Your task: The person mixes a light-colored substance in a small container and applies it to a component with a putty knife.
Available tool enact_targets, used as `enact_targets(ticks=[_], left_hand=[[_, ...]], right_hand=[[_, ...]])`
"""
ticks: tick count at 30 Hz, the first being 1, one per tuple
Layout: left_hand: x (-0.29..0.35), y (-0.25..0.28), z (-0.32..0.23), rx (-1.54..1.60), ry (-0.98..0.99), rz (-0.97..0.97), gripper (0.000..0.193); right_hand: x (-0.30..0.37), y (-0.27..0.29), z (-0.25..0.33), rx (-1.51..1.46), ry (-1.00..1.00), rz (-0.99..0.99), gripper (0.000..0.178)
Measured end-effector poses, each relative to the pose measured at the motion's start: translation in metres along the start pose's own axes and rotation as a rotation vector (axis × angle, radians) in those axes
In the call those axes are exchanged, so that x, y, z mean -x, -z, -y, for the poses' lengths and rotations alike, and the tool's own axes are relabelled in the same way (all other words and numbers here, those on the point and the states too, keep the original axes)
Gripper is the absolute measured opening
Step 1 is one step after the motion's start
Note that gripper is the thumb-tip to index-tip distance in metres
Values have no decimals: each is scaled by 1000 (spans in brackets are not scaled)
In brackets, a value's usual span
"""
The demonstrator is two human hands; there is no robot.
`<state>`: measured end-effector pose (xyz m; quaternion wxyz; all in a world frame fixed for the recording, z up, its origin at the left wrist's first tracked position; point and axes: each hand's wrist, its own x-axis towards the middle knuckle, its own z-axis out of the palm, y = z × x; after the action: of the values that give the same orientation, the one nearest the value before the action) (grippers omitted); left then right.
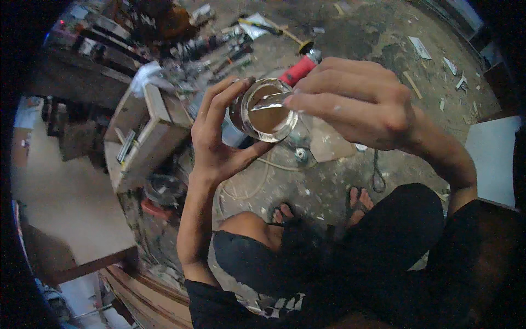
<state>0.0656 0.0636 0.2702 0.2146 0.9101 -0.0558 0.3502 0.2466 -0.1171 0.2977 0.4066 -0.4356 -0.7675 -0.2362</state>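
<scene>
In the head view, the left hand [211,140] is clamped on a round, clear-walled container [272,136], its fingers curling around the left and far side and its thumb along the near side. The container's mouth tilts up toward the camera and shows brown contents [268,119] inside. The right hand [367,104], just right of the container, has its thumb and fingers together on the end of a shiny silvery strip [268,102], which reaches across the mouth; whether its tip touches the contents, I cannot tell.

Just beyond the container, partly hidden by the right hand, is a red power tool [298,69]. Farther beyond it, a yellow-and-black tool [260,24] lies among clutter on the floor [350,30]. Left of the container stand an open wooden box [159,103] and, farther left, a pale brown surface [82,208]. Well to its right is a white panel [493,162]. Below the container in view are two sandalled feet [359,203].
</scene>
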Motion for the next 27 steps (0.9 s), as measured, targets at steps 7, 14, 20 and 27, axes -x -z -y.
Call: enact_targets(ticks=[7, 14, 20, 27], left_hand=[[-88, 37, -20, 84, -197, -95, 77], [-148, 41, -15, 213, -512, -171, 78], [-146, 28, -13, -66, -534, -277, 80], [-153, 15, 0, 44, -644, -348, 87]], right_hand=[[-68, 47, -1, 264, 126, -34, 34], [-87, 68, -2, 360, 132, -97, 22], [-71, 80, -5, 366, 24, -235, 29], [-80, 57, -13, 358, 127, -313, 31]])
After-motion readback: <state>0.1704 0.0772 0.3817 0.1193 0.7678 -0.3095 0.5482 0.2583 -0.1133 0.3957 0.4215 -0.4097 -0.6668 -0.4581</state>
